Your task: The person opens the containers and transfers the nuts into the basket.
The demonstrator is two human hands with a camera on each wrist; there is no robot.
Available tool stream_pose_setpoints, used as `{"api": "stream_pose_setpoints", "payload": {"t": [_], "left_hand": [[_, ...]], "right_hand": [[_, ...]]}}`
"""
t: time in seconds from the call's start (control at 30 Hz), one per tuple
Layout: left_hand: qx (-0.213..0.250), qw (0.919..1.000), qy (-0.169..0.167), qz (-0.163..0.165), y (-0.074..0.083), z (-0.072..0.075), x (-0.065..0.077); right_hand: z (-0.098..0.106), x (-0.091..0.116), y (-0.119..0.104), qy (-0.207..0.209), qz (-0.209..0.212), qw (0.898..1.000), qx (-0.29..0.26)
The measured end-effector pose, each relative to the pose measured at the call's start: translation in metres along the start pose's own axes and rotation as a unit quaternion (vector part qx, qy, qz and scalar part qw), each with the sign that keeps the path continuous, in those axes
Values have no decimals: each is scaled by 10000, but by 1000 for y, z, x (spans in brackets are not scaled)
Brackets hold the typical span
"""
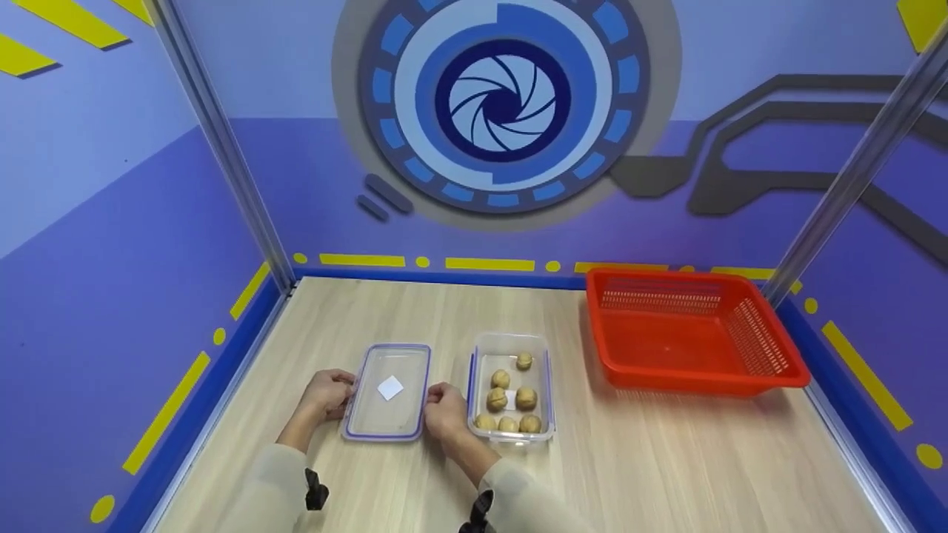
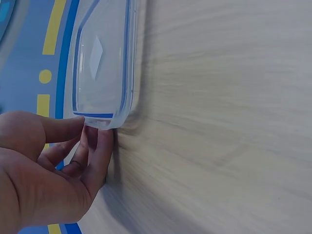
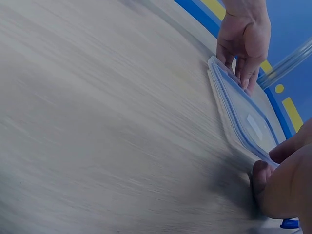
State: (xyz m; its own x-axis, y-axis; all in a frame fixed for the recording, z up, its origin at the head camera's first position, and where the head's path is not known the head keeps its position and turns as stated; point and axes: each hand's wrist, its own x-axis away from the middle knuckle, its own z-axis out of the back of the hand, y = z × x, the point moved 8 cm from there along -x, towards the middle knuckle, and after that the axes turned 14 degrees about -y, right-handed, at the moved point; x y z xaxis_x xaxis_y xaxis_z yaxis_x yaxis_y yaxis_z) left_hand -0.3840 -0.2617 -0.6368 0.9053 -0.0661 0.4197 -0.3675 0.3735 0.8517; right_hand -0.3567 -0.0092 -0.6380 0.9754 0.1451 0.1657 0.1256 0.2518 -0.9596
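Observation:
A clear plastic lid [image 1: 378,418] with a blue-purple seal and a white square label lies between the hands, tilted slightly off the table in the wrist views. My left hand [image 1: 324,396] pinches its left edge between thumb and fingers; the left wrist view shows the thumb on top and fingers below. At the opposite edge, my right hand [image 1: 446,413] pinches the lid, with thumb and finger meeting at its rim in the right wrist view. Just right of that hand stands a clear plastic container [image 1: 549,385] holding several walnuts [image 1: 526,398].
A red plastic basket [image 1: 666,377] with perforated sides stands at the back right of the wooden table [image 1: 666,466]. Blue-purple panels [image 1: 296,192] and metal posts [image 1: 222,148] border the table at the back and on both sides.

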Motion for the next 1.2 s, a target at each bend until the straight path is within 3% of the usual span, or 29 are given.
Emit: {"api": "stream_pose_setpoints", "payload": {"t": [0.23,0.5,0.77,0.87,1.03,1.1,1.2], "left_hand": [[-698,9967,335,-223,6,0,-1],[-655,9973,296,-124,5,-3,-1],[-1174,9927,285,34,17,-5,11],[-1670,9855,309,39,27,-4,15],[-2593,9636,597,-254,51,-4,23],[-2778,9569,728,-437,62,-5,26],[-2835,9531,761,-733,80,-12,30]], "right_hand": [[3,0,1,26,41,9999,151],[3,3,1,-166,79,9994,286],[3,10,-22,-487,595,9911,1087],[2,15,-30,-581,817,9831,1533],[1,23,-38,-884,968,9748,1807],[1,26,-42,-1010,1003,9722,1859],[4,29,-52,-1197,1153,9681,1876]]}}
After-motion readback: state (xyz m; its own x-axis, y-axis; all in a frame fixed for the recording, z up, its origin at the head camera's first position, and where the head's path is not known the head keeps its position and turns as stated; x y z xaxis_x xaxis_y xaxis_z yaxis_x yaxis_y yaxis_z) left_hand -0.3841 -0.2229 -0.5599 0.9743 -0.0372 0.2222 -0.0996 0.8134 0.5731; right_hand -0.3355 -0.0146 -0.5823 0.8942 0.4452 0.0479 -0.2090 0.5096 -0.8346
